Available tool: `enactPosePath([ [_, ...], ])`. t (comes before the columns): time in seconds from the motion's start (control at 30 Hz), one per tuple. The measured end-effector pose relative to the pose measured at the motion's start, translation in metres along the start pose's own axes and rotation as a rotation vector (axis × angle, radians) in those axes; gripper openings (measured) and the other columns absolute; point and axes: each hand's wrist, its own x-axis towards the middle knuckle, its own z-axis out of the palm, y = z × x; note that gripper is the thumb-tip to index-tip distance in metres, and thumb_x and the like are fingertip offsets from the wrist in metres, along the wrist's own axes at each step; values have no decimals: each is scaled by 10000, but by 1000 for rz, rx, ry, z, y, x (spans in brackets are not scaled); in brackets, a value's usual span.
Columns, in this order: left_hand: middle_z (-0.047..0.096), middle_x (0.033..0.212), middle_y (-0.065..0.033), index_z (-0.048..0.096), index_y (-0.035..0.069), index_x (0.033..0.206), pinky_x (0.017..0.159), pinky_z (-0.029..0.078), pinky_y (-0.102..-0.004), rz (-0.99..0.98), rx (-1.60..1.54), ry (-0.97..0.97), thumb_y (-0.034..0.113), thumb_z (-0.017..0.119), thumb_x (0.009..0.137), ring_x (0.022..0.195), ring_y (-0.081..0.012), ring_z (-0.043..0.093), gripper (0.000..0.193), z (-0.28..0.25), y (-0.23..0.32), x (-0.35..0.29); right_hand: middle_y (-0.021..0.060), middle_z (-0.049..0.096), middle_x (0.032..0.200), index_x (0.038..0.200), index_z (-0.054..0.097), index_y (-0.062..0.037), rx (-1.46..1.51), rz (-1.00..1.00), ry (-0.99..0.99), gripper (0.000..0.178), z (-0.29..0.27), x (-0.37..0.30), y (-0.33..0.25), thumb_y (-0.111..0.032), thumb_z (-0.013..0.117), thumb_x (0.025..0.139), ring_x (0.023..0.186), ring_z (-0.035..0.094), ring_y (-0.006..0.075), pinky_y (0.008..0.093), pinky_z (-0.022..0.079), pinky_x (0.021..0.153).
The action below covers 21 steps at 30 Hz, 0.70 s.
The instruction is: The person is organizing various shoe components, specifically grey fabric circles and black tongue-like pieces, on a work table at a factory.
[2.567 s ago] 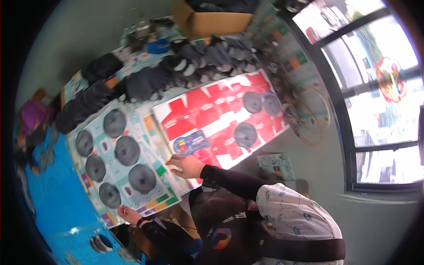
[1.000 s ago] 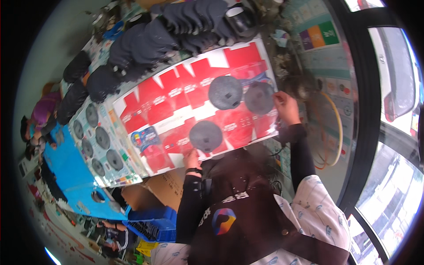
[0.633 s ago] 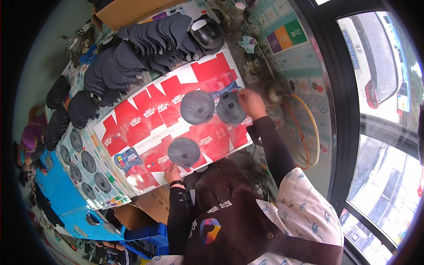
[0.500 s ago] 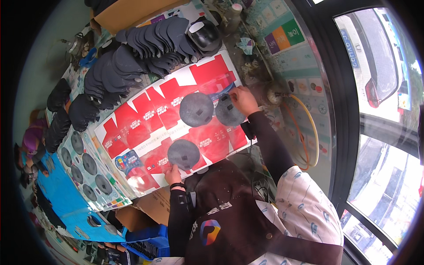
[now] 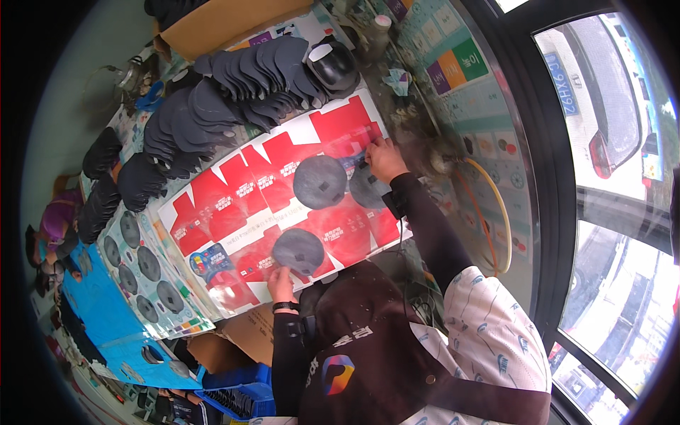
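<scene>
Three round dark-grey pads lie on a flattened red-and-white printed card sheet (image 5: 248,212). My right hand (image 5: 386,161) is over the top edge of the right pad (image 5: 367,190), its fingers curled together at a dark patch; what they pinch is hidden. At the near edge of the sheet, my left hand (image 5: 281,285) has its fingers closed at the lower rim of the near pad (image 5: 298,252). Between and beyond them lies the middle pad (image 5: 319,183), untouched, with a small dark square on it.
Rows of stacked dark curved pieces (image 5: 188,117) run along the far side, with a glossy black rounded object (image 5: 333,65) at their right end. More round pads (image 5: 149,263) lie on the left, beside a blue surface (image 5: 106,312). A blue crate (image 5: 244,388) stands below. Hoses (image 5: 504,212) hang at the right.
The whole view has shifted slightly. My right hand has moved a little left over its pad and covers more of the dark patches. My left hand stays at the near pad's rim.
</scene>
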Motion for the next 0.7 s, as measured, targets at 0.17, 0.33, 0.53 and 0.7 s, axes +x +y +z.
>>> enactPosePath([
  [0.17,575,711,13,620,79,866,476,402,-219,-44,-58,-34,107,680,893,575,-92,526,72,7,10,-1,117,626,1069,933,672,-90,-217,-121,0,148,1,8,3,-181,699,819,1093,594,318,474,486,897],
  [0.33,634,830,-18,639,57,867,661,476,-275,52,-115,-387,125,627,906,746,-97,586,79,23,56,-47,176,675,765,801,703,-26,-270,-325,-263,285,2,13,37,-280,597,874,730,672,370,505,539,680],
  [0.53,671,1124,-87,620,19,1070,902,520,-339,123,-471,-453,50,544,999,1018,-170,647,108,-79,83,-58,88,614,808,916,597,4,543,-295,-579,199,-126,-38,-36,-183,659,881,700,577,157,328,466,621],
  [0.7,647,1199,-130,563,35,1212,962,536,-403,220,-513,-246,79,552,1004,1098,-248,647,212,-224,118,-81,77,629,1032,1041,520,-11,747,-100,-556,89,-156,-65,-175,-6,561,962,782,594,118,275,543,645],
])
